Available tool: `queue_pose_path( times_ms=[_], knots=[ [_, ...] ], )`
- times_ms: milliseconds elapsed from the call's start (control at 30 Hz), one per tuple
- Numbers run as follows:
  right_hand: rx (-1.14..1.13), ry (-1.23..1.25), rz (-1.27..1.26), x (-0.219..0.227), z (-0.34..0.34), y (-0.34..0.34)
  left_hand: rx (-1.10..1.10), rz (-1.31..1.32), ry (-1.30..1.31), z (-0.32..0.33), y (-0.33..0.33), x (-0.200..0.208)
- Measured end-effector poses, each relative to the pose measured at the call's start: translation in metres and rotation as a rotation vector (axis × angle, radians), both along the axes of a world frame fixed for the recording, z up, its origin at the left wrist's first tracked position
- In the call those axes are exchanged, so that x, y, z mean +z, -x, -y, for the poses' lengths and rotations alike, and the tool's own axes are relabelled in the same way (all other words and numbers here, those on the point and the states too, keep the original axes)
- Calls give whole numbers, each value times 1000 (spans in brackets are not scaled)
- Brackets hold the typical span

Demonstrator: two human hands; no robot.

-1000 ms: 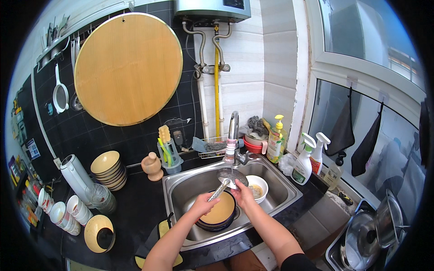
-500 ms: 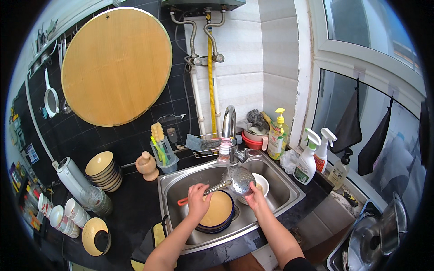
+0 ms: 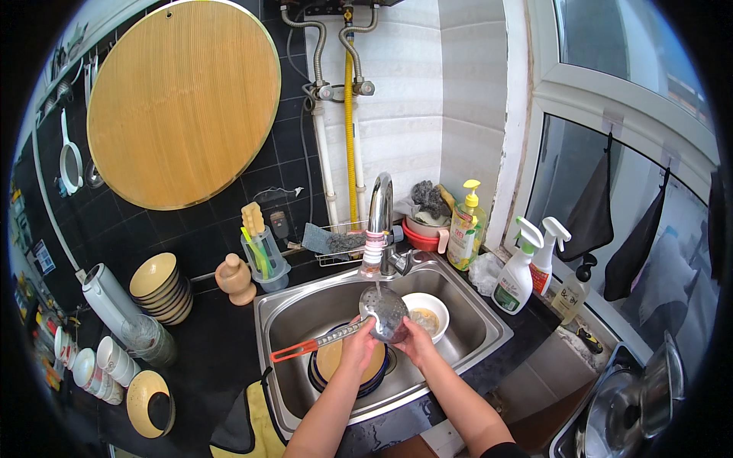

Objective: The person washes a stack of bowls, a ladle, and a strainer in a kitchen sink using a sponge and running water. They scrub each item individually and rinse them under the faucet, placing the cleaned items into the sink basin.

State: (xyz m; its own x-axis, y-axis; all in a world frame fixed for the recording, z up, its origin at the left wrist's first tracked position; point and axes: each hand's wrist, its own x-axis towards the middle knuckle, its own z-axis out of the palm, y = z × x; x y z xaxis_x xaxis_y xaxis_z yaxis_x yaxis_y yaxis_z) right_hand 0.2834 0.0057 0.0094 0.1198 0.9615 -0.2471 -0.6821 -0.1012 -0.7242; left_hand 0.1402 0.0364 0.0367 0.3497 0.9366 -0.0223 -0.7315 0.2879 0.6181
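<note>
Under the faucet [image 3: 379, 206], a metal perforated skimmer [image 3: 384, 311] is held over the sink [image 3: 305, 324], its bowl tilted and its long orange-ended handle pointing left. Water appears to run from the spout onto the bowl. My left hand [image 3: 360, 347] is closed around the skimmer where handle meets bowl. At the bowl's lower right edge, my right hand [image 3: 416, 343] grips it; the fingertips behind are hidden. Beneath my left hand and the handle, dark-rimmed yellow bowls [image 3: 330, 359] sit stacked in the sink. A white bowl [image 3: 437, 305] with something yellowish inside stands right of the skimmer.
Stacked bowls [image 3: 156, 278], a wooden mortar-shaped holder [image 3: 235, 281] and a utensil cup [image 3: 266, 263] stand left. Right of the faucet are a pump bottle [image 3: 466, 229] and spray bottles [image 3: 515, 278]. A yellow-and-black cloth [image 3: 263, 416] hangs at the counter's front edge.
My left hand has slid from the handle toward the skimmer's bowl. The skimmer has turned and shifted left and down, uncovering its orange handle end and more of the white bowl.
</note>
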Motion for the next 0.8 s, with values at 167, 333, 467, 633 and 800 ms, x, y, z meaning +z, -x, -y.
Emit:
queue_pose_path(
  times_ms=[167, 333, 467, 633, 800],
  knots=[
    [-164, -60, 699, 9, -21, -2, -5, -8, -31, -9, 7, -5],
    [-255, -403, 1277, 34, -47, 6, -93, -130, -88, -19, 8, -17],
    [-299, -413, 1180, 36, -65, 5, -151, -222, -110, -14, 4, -10],
    [-262, -411, 877, 29, -74, 4, -104, -219, -70, -11, 7, -5],
    [-327, -512, 1083, 21, -65, 13, -98, -298, -72, -23, 10, -23]
  ],
)
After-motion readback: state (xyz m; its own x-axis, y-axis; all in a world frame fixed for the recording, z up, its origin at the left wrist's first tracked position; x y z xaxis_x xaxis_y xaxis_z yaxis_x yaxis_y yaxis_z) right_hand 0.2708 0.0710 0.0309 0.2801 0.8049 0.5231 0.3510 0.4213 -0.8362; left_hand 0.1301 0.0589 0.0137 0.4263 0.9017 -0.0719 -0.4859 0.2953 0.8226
